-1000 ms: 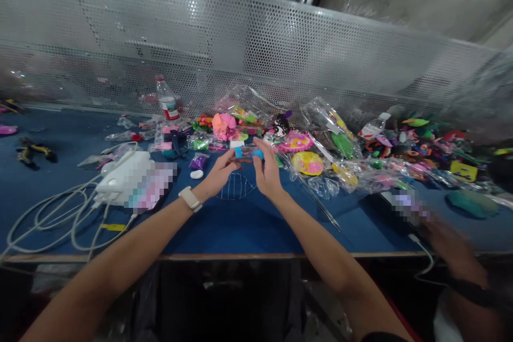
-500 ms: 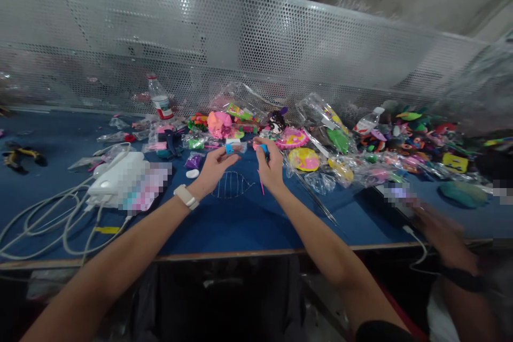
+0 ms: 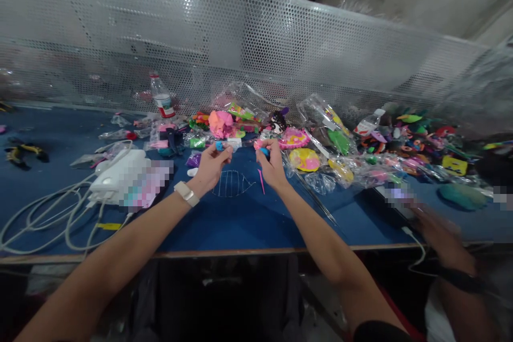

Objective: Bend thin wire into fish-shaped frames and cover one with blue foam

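My left hand [image 3: 211, 166] is closed in a pinch, with a small lump of blue clay [image 3: 219, 146] at its fingertips. My right hand [image 3: 273, 164] is curled round a lump of blue clay [image 3: 263, 152], and a bit of pink [image 3: 258, 144] shows beside it. The hands are apart, raised over the blue table. Below and between them lies a fish-shaped wire frame [image 3: 229, 196] with crosswise wires. A thin pink tool [image 3: 261, 181] lies by my right hand. Near my left wrist are a white oval piece [image 3: 192, 172] and a purple packet [image 3: 194, 160].
Clay pieces and plastic bags line the back, including a pink-orange lump [image 3: 220, 123] and a yellow-pink disc [image 3: 304, 160]. A white power strip [image 3: 116, 176] with cables sits left, pliers [image 3: 26, 154] farther left. Another person's hand [image 3: 435, 224] is by a phone [image 3: 390, 200] at right.
My left fingers have closed from a looser, spread pose into a pinch on the blue clay. My right hand has shifted only slightly.
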`<action>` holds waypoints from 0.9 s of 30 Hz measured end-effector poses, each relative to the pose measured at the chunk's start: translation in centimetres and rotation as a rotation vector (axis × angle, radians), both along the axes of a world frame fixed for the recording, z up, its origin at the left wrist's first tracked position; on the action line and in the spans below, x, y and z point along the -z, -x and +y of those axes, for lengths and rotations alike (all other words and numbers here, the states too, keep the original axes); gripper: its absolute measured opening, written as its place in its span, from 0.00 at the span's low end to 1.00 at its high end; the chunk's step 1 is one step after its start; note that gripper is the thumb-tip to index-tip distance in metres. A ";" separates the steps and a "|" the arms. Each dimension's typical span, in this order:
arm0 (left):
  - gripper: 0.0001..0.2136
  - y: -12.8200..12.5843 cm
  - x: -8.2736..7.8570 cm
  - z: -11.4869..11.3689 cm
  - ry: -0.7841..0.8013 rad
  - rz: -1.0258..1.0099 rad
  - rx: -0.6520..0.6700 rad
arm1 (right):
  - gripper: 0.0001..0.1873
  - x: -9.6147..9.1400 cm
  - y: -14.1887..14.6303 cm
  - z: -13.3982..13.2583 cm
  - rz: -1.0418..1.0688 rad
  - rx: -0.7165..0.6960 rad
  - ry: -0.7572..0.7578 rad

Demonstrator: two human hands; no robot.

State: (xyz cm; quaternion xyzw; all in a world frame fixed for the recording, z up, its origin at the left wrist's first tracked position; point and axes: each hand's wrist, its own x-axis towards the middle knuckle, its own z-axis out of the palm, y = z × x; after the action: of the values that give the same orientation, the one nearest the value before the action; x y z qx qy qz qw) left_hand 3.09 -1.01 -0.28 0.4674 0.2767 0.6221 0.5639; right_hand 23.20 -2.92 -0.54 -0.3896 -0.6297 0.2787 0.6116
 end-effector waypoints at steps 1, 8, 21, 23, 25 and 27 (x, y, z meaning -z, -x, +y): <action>0.17 0.1 -0.1 0.0 0.001 -0.007 -0.003 | 0.13 0.0 0.1 0.1 0.057 -0.026 0.005; 0.17 0.2 -0.3 0.0 -0.037 0.012 0.021 | 0.26 -2.2 0.8 -0.6 0.466 -0.323 0.186; 0.18 -0.3 0.4 -0.5 -0.035 0.081 0.109 | 0.20 -3.1 0.6 -1.9 0.491 -0.516 0.243; 0.20 -0.4 0.4 -0.5 -0.026 0.070 0.104 | 0.21 -2.7 1.0 -1.6 0.490 -0.521 0.238; 0.22 -0.4 0.5 -0.5 -0.022 0.064 0.102 | 0.21 -2.1 1.3 -1.2 0.478 -0.478 0.216; 0.22 -0.4 0.5 -0.4 -0.022 0.054 0.101 | 0.22 -1.5 1.4 -0.7 0.447 -0.410 0.174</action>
State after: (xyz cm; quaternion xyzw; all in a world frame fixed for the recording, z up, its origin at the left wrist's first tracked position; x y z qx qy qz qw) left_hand 3.45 -1.40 -0.80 0.5037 0.2612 0.5830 0.5815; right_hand 21.78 -3.59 0.92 -0.2344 -0.5191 0.5278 0.6301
